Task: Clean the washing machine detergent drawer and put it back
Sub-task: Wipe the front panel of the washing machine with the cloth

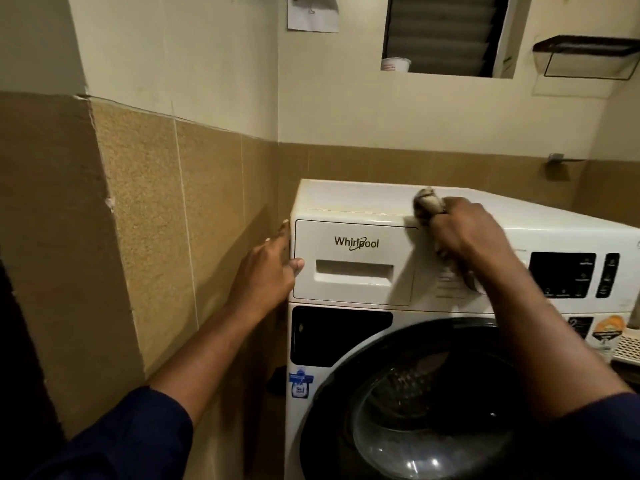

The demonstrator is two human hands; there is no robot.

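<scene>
Detergent drawer: white front bearing the Whirlpool name, with one recessed grip slot beneath the lettering. It sits at the upper left of the washing machine front, pushed in flush with the panel, its seam visible all round. Count: one machine, one drawer, one cloth, one round door, one dark display, two hands. Left hand: fingers straight, lying along the machine's left front corner, thumb tip touching the drawer's lower left edge; it holds nothing. Right hand: fingers curled round the cloth, held against the machine's top front edge just beside the drawer's upper right corner. The tiled wall stands near the machine's left side, with the left hand in that narrow gap. The drawer's front face is unobstructed.
</scene>
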